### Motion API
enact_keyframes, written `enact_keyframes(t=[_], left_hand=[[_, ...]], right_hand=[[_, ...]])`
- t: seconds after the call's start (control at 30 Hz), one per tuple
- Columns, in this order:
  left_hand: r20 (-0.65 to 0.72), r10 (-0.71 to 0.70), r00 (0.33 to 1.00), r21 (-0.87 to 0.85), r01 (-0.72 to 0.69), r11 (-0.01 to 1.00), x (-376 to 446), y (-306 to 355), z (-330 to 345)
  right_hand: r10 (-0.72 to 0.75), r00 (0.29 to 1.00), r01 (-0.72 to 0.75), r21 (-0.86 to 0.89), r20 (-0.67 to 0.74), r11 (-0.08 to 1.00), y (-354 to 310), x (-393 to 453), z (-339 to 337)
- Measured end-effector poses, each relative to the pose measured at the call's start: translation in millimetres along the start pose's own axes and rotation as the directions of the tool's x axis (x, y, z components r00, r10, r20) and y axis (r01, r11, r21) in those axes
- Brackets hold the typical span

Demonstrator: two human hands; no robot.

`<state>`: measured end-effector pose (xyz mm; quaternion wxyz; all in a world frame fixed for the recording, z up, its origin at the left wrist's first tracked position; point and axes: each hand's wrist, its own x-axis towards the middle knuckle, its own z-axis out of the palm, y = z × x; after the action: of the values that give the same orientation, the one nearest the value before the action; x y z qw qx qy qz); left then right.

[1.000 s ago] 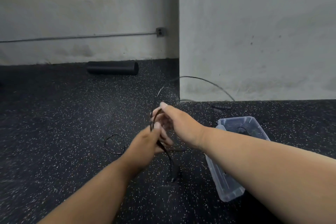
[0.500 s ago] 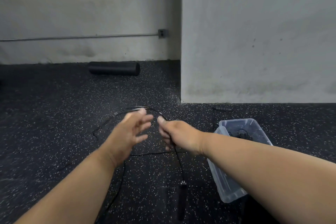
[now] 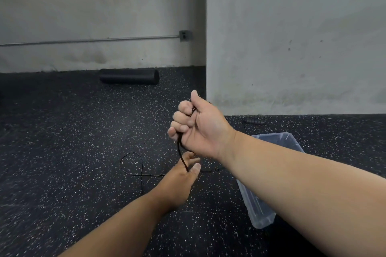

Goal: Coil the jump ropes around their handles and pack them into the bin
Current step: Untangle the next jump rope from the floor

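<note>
My right hand [image 3: 200, 125] is raised in a fist at mid-frame, fingers curled round a bundle of black rope [image 3: 181, 153], thumb pointing up, the forearm reaching in from the right edge. I judge the fist serves as an anchor, keeping the gathered turns from slipping while more rope is fed in. Just below and nearer, my left hand [image 3: 183, 173] holds the strand that drops from the fist, thumb and fingers closed on it; the forearm comes up from the bottom edge. Whether a handle sits inside either grip, I cannot tell. The strand between the hands looks taut, likely to keep the next wrap tight. A loose loop of rope lies on the speckled floor [image 3: 62, 152] just left of the left hand. The clear bin [image 3: 292, 142] waits on the floor to the right, partly behind my right forearm. A second handle [image 3: 253, 121] lies beyond it near the wall. A foam roller [image 3: 129, 76] rests far left.
</note>
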<state>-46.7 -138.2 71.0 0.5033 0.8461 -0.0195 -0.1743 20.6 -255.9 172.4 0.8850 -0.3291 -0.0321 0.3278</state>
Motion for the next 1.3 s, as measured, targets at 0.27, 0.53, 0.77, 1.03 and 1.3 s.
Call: enact_keyframes(t=[0.27,0.53,0.77,1.03,1.3], left_hand=[[0.011,-0.017,1.000,-0.010,0.017,1.000,7.4,-2.8,5.4],[-0.179,0.022,0.984,-0.220,-0.062,0.973,11.8,15.7,-15.5],[-0.405,0.045,0.913,-0.369,-0.208,0.906,6.6,41.4,-57.1],[-0.300,0.070,0.951,-0.250,-0.149,0.957,2.4,27.6,-56.1],[-0.130,0.087,0.988,-0.171,-0.109,0.979,-2.3,23.7,-35.6]], right_hand=[[-0.055,0.991,0.053,-0.016,-0.124,0.998,-8.2,2.5,-7.6],[0.024,0.981,-0.169,-0.780,-0.195,0.603,-13.8,-4.4,-65.0],[0.273,0.896,-0.217,-0.882,-0.350,-0.418,20.1,-21.4,-107.3],[-0.271,0.949,-0.175,-0.984,-0.158,-0.039,10.3,-17.6,-76.0],[-0.307,0.950,0.163,-0.932,0.059,0.325,9.9,-28.5,-27.1]])
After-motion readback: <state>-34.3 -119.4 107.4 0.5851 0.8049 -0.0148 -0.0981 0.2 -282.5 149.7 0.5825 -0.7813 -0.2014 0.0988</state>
